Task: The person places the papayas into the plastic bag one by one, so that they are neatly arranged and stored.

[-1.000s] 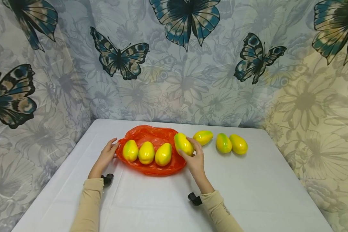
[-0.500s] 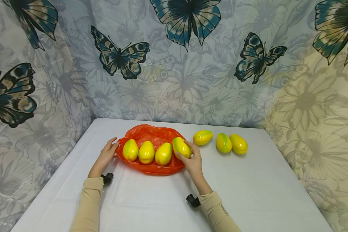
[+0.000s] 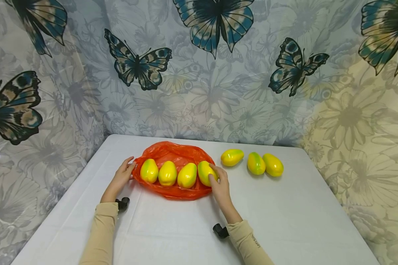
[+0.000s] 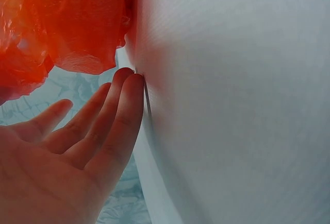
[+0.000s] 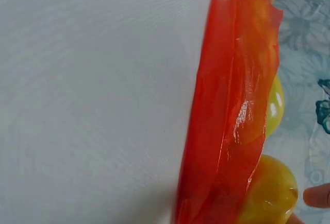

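Observation:
An orange-red plastic bag lies spread on the table with several yellow-green mangoes in a row on it. At its right end, my right hand is around the near side of the rightmost mango, fingers loosely bent. In the right wrist view one fingertip stands slightly apart from that mango. My left hand is beside the bag's left edge, holding nothing. The left wrist view shows its fingers nearly straight, close under the hanging bag plastic.
To the right of the bag lie a single mango and a pair side by side, the nearer one at the far right. A white cloth covers the table. Behind it hangs a butterfly-patterned curtain.
My right hand has moved left and down, bringing the mango from above the bag's right edge to the end of the row, and its grip has loosened. My left hand stays put.

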### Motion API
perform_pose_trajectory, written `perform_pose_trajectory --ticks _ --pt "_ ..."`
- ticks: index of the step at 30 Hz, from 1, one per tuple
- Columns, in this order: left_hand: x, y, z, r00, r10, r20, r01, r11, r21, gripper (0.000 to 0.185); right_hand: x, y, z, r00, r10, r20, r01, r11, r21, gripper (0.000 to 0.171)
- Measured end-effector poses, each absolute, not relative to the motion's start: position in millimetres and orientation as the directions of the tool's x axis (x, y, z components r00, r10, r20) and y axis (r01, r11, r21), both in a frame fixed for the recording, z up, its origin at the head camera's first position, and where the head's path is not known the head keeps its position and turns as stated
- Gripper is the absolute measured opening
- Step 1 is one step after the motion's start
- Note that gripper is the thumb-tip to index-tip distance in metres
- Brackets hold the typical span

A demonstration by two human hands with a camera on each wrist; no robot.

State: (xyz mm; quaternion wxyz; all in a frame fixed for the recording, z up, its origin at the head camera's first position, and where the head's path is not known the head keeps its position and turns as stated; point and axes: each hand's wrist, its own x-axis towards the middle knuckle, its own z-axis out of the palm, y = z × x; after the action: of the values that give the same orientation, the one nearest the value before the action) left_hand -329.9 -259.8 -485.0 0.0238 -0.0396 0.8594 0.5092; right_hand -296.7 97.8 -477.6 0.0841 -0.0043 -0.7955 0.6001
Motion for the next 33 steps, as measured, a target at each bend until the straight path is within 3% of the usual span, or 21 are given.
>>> perform_pose_trajectory --ticks 17,26,33 --pt "-328.8 -258.9 -483.1 -0.993 -0.045 -0.105 -0.113 0.477 0.872 0.063 -297.6 97.7 -483.3 -0.993 0.056 0.108 -0.078 0.39 -0.917 0.057" --pt "-329.2 -259.3 -484.9 -0.994 -0.05 -0.102 -0.113 0.483 0.868 0.063 -297.1 101.1 -482.0 -0.995 0.049 0.088 -0.064 0.368 -0.927 0.062" --pt "-329.5 -257.9 -485.0 -0.995 -0.047 -0.084 -0.096 0.484 0.87 0.062 -296.9 106.0 -479.2 -0.987 0.033 0.154 -0.134 0.338 -0.931 0.059"
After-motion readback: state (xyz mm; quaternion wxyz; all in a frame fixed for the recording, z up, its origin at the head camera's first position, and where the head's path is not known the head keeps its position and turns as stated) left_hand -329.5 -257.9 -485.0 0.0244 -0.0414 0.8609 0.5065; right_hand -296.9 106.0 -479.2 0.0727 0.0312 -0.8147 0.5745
